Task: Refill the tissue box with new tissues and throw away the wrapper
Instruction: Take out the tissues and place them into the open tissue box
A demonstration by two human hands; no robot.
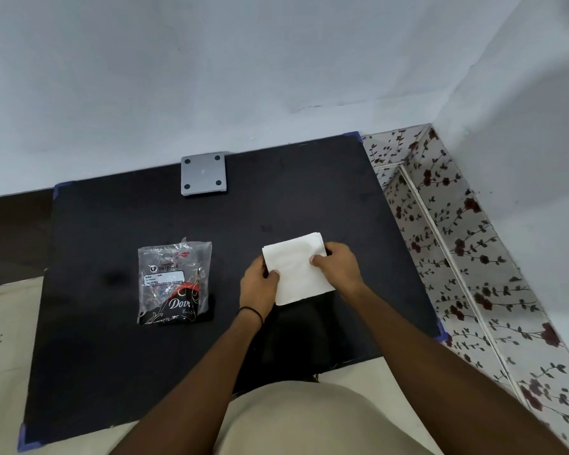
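A white stack of tissues [296, 269] is held between both hands above the black mat [112, 224]. My left hand [257, 284] grips its lower left edge, with a black band on the wrist. My right hand [337, 267] grips its right edge. Directly below the stack stands a black box-like thing [296, 336], the tissue box, dark against the mat and hard to make out. The clear plastic wrapper [174, 280], with red, black and gold print, lies flat on the mat to the left of my hands.
A grey square plate [204, 174] with black corner dots sits at the mat's far edge against the pale wall. A floral-patterned panel [457, 257] runs along the right side. Blue tape marks the mat's corners. Beige surface borders the mat at left and front.
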